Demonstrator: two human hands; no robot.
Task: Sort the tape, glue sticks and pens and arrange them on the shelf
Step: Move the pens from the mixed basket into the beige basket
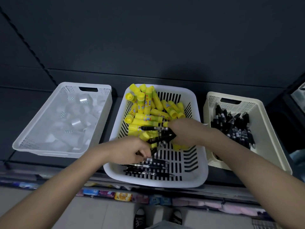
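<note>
Hands both down in the white slotted plastic basket (156, 183) at the middle of the dark shelf (115, 113); our right hand (186, 132) has its fingers wrapped round a fanned bundle of black pens (160, 134), held just above the heap of yellow glue sticks (148, 109) that fills the basket's far half; our left hand (130, 150) sits close beside it, fingers curled tight, pinching a single black pen (156, 148) by one end, its other end pointing toward the bundle; more loose black pens (153, 167) lie flat along the basket's near edge; to the left, the white perforated basket (49, 152) holds clear tape rolls (77, 123); to the right, the cream perforated basket (267, 129) holds a pile of black pens (234, 124), well apart from the ones we grip.
</note>
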